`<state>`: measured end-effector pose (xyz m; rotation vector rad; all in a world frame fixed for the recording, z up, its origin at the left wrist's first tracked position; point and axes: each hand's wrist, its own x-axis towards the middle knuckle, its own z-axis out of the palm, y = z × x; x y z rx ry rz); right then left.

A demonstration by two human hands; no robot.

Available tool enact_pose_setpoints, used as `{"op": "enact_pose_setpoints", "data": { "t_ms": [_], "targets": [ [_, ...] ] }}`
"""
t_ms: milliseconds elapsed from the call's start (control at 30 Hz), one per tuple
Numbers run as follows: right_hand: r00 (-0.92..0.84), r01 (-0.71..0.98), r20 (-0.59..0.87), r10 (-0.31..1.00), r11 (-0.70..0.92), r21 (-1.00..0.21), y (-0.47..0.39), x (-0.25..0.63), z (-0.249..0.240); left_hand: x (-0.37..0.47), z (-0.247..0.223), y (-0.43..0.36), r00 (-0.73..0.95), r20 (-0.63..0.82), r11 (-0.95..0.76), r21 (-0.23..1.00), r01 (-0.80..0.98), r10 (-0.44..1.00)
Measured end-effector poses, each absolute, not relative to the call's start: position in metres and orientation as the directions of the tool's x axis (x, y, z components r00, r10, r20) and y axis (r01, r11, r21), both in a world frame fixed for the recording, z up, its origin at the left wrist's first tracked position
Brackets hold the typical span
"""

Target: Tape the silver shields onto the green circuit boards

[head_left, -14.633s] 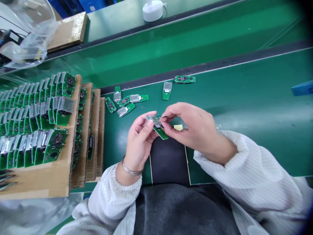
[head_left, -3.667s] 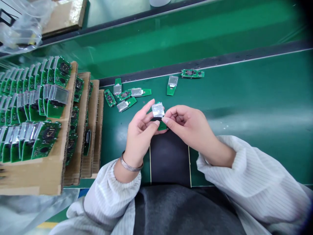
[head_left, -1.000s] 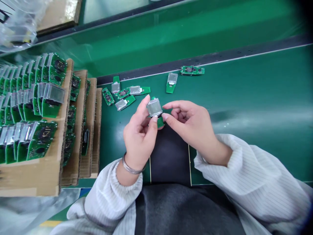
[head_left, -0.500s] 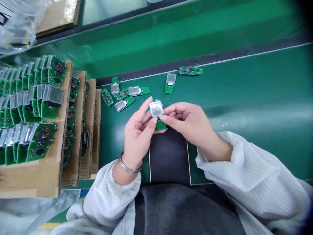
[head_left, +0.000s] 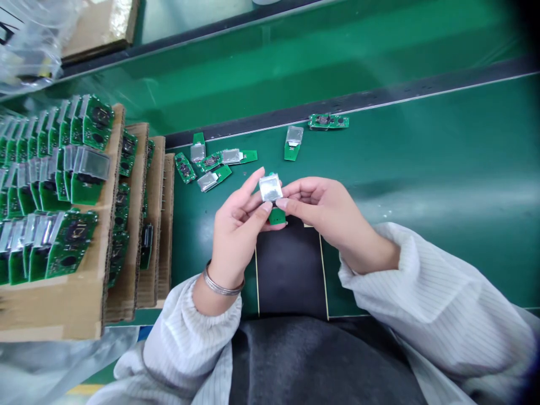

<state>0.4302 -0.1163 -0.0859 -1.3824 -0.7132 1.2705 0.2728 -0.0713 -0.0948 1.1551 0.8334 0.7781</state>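
Note:
Between my hands is a small green circuit board (head_left: pixel 277 216) with a square, silvery display (head_left: pixel 270 188) at its upper end. My left hand (head_left: pixel 240 225) is closed around the board's left side, thumb on the face near the display's lower edge. My right hand (head_left: pixel 323 203) pinches the right side, its thumb touching just below the display and its other fingers curled behind. The board's underside is hidden by fingers. Below it, a black mat (head_left: pixel 291 273) with yellowish edge lines lies on the green table (head_left: pixel 422 169).
Several loose circuit boards (head_left: pixel 210 180) lie beyond my left hand. One board (head_left: pixel 293 143) and another, face up, (head_left: pixel 329 121) are near the table's back ledge (head_left: pixel 363 109). At left, cardboard racks (head_left: pixel 90 287) hold rows of boards. Plastic wrap (head_left: pixel 31 50) sits at the upper left.
Almost nothing differs. Both hands keep their hold on the board, which has tilted very slightly; the view has shifted a little.

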Motion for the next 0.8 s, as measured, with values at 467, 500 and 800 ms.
{"op": "enact_pose_setpoints", "data": {
  "t_ms": [467, 500, 800],
  "targets": [
    [0.139, -0.396, -0.383, 0.913, -0.303, -0.867, -0.1151, 0.4376, -0.088, 0.2693, -0.0915, -0.0656, 0.559, -0.221, 0.348, 0.929, -0.13, 0.799],
    [0.136, -0.406, -0.383, 0.914, -0.302, -0.863, -0.115, 0.4377, -0.0884, 0.2694, -0.0914, -0.0653, 0.561, -0.222, 0.348, 0.929, -0.128, 0.798],
    [0.195, -0.299, -0.34, 0.92, -0.274, -0.914, -0.1136, 0.4285, -0.0926, 0.2726, -0.0944, -0.0711, 0.482, -0.183, 0.272, 0.955, -0.121, 0.857]
  ]
}}
